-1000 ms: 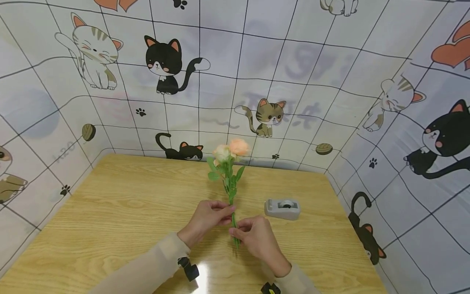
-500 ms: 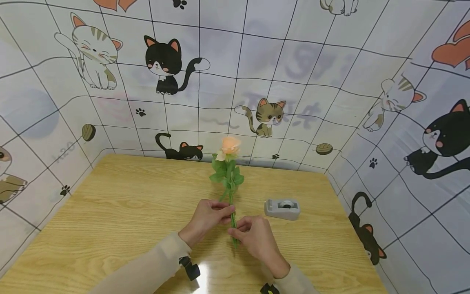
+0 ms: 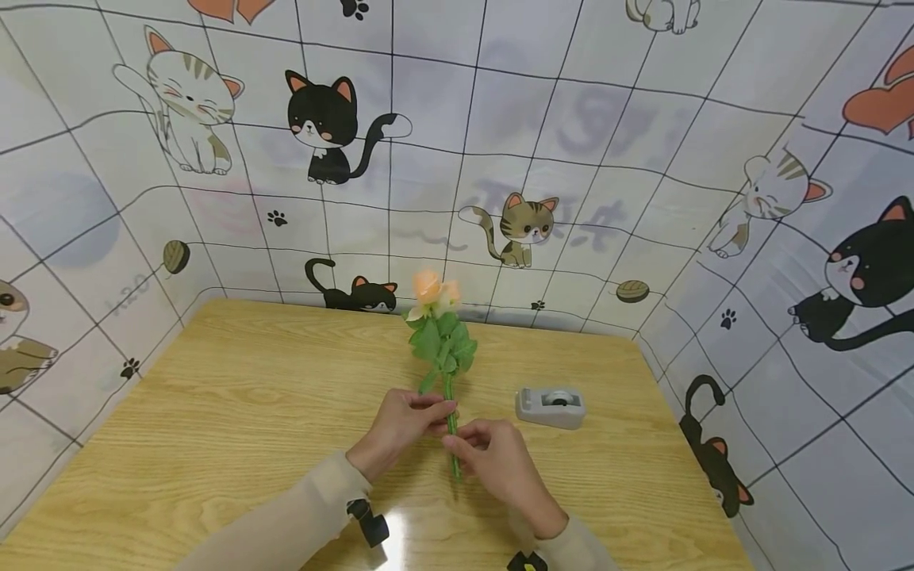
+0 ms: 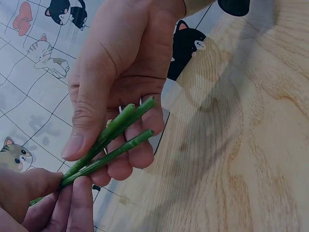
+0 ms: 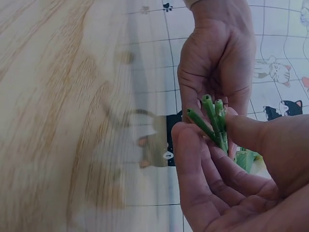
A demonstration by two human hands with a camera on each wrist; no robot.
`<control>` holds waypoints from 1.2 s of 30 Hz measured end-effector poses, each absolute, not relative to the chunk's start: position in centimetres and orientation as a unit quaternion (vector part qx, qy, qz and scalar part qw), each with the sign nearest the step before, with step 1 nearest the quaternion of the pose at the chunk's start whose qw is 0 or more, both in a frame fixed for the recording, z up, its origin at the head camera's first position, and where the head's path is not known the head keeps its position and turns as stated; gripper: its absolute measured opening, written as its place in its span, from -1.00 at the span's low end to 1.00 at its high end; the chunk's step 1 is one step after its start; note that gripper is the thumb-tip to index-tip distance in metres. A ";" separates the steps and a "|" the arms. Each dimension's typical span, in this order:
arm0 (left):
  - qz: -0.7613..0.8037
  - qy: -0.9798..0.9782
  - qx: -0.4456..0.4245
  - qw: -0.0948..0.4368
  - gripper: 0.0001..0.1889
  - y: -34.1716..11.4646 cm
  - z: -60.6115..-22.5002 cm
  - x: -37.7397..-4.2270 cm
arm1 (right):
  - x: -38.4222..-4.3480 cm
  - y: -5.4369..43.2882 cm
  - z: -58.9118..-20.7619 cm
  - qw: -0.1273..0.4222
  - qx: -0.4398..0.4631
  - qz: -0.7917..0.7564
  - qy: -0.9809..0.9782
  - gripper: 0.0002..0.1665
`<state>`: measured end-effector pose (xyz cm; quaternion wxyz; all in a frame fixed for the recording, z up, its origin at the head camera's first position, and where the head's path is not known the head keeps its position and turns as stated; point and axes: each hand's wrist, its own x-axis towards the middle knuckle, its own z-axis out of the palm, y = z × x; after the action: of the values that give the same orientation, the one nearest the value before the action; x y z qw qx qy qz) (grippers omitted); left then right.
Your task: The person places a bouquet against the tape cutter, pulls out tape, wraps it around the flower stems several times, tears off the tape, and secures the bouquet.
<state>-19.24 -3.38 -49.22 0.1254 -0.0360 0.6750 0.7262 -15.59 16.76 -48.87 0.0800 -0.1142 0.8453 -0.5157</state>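
Note:
A small bunch of peach and cream roses [image 3: 427, 287] with green leaves [image 3: 443, 341] stands out from my hands over the wooden table. My left hand [image 3: 403, 416] pinches the green stems just below the leaves. Lower on the same stems, my right hand [image 3: 497, 460] holds them between thumb and fingers. In the left wrist view, several cut stem ends [image 4: 140, 140] fan apart across the fingers of the right hand. The right wrist view shows the stem ends [image 5: 207, 99] from the front, with the right thumb against them.
A light grey tape dispenser [image 3: 550, 408] with a roll in it sits on the wooden table [image 3: 271, 373], right of the flowers. Cloth printed with cats and grid lines [image 3: 428, 103] hangs behind the table and at both sides.
The blooms have swung to the left and the bunch has turned, showing more leaves at the front. Both hands stay in nearly the same place on the stems.

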 end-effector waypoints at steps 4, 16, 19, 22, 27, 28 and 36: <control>0.733 0.664 -0.035 0.140 -0.71 -3.5 -49.3 -19.1 | -15.7 16.9 -48.8 0.095 -0.112 -0.526 0.838 -0.72; 0.745 0.647 -0.033 0.161 -0.69 -3.6 -49.5 -18.9 | -15.5 17.2 -48.5 0.091 -0.086 -0.514 0.849 -0.78; 0.740 0.651 -0.026 0.164 -0.66 -3.6 -49.5 -18.8 | -15.4 17.2 -48.4 0.092 -0.084 -0.519 0.846 -0.79; 0.727 0.666 -0.013 0.164 -0.64 -3.7 -49.4 -18.7 | -15.3 17.2 -48.3 0.093 -0.085 -0.522 0.844 -0.80; 0.694 0.702 0.021 0.162 -0.58 -4.0 -49.0 -18.4 | -15.2 17.5 -48.4 0.087 -0.076 -0.517 0.848 -0.79; 0.686 0.708 0.032 0.162 -0.56 -4.1 -48.9 -18.3 | -15.2 17.6 -48.3 0.084 -0.073 -0.514 0.851 -0.79; 0.603 0.777 0.130 0.126 -0.55 -6.4 -49.0 -18.8 | -15.2 18.8 -47.9 0.067 -0.043 -0.492 0.867 -0.85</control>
<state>-18.82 -6.42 -48.96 0.1258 0.1297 0.7766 0.6035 -15.22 18.81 -47.86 0.0666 -0.0435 0.8670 -0.4918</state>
